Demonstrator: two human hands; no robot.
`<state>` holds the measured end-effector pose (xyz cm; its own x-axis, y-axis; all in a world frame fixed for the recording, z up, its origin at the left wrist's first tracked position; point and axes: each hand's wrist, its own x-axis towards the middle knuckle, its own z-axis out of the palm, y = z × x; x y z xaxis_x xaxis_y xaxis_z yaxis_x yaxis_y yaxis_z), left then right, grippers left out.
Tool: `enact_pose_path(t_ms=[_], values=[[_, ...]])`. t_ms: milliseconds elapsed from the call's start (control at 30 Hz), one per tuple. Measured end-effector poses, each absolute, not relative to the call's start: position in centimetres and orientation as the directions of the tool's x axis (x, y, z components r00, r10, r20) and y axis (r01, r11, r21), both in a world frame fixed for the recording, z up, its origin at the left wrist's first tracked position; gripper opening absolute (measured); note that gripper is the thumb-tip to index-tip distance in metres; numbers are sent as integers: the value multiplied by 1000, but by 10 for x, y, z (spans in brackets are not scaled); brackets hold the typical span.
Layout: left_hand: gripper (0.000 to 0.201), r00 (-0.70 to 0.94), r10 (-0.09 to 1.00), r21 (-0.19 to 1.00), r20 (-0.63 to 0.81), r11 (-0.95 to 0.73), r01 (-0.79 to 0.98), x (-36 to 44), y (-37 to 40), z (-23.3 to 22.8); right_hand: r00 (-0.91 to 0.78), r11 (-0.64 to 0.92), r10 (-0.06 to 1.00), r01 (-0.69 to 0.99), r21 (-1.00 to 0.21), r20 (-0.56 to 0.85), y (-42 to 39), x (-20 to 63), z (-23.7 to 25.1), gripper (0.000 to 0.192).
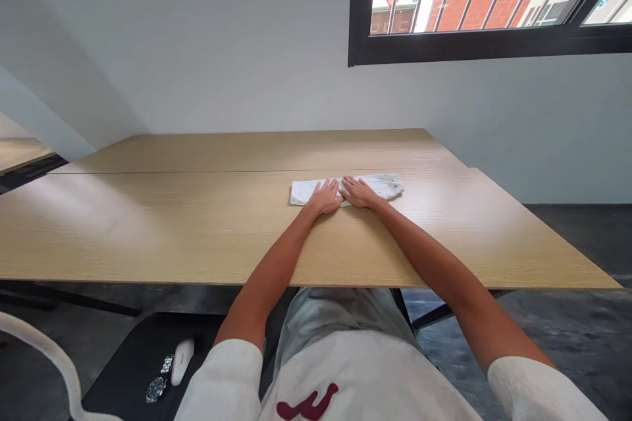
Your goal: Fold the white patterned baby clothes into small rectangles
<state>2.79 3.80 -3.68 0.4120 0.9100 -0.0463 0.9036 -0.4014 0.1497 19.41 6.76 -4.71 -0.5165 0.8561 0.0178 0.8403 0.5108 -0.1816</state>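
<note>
A long light-wood tabletop (197, 223) stands before a pale grey wall. Upper right, a black-framed barred window (488, 0) shows red brick outside. Lower left, a black stool (133, 355) carries a wristwatch (156, 389) beside a small white oval case (182, 360).

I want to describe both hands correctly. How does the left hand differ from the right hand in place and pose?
The left hand lies on the left half of the folded white cloth; the right hand lies just right of the middle. The left hand's fingers point up and right, the right hand's up and left, so the fingertips almost meet. Both are flat, palm down, open, on the wooden table.
</note>
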Motion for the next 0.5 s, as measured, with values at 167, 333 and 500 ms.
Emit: enact_pose_path(t_ms=[167,333,500], values=[[90,291,954,166,-76,-276,947,11,47,-35,-407,397,911,909,-124,-63,83,224,-45,71],[87,100,992,196,-79,-83,977,-12,51,-33,-245,238,968,965,-107,-61,94,252,-47,72],[84,79,995,207,-60,-65,976,-17,55,-37,-223,218,974,970,-109,-42,96,256,-49,69]])
